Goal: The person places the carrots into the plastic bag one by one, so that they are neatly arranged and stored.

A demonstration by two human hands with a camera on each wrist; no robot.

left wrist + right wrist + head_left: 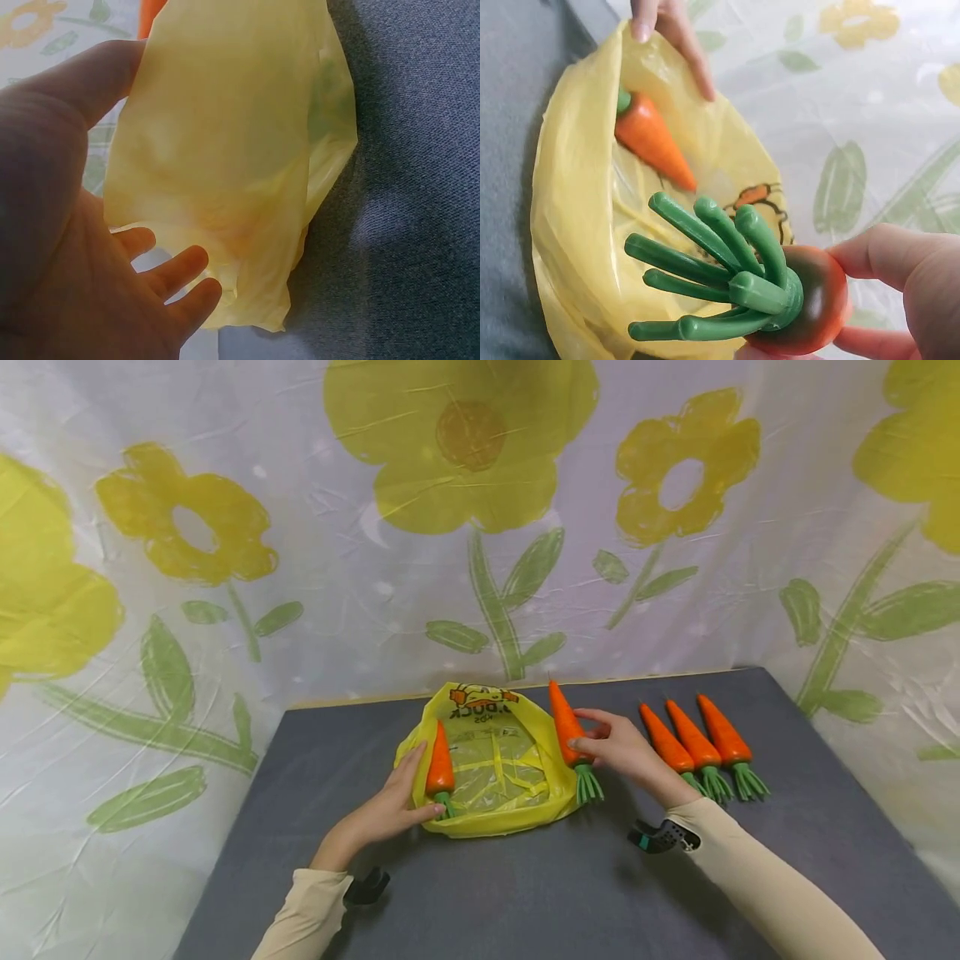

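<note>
A yellow plastic bag [495, 823] lies on the dark table, its mouth spread wide and facing up. One orange carrot [441, 760] with green stalks is inside, along the bag's left side. My left hand [390, 797] holds the bag's left rim, thumb by that carrot's stalks; the left wrist view shows the thumb tip hidden behind the yellow sheet [217, 135]. My right hand [618, 743] grips a second carrot [566, 722] at its thick end, tip upward, over the bag's right rim. Its green stalks [720, 277] overlap the bag in the right wrist view.
Three more carrots [697, 747] lie side by side on the table [517, 902], right of my right hand, stalks toward me. Behind the table's far edge hangs a pale sheet [330, 568] printed with yellow flowers. Dark bands [663, 837] sit at both wrists.
</note>
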